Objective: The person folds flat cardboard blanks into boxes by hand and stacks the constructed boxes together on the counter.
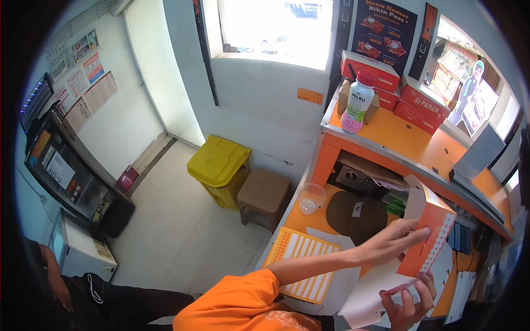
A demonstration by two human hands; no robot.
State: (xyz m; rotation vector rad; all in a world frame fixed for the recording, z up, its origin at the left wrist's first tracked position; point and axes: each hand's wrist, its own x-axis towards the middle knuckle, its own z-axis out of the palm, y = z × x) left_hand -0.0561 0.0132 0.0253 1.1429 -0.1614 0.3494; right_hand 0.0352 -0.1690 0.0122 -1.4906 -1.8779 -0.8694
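With the left hand (396, 241) pinching the box (420, 255) and the right hand (411, 304) half-curled at its lower edge, hold unclear, fold gently.

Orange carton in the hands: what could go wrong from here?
The orange carton might bend or slip: the left hand grips its side while the right hand is at its lower edge. The clear cup stands near the desk edge, so a passing arm could knock it. The bottle near the counter edge could topple if bumped.
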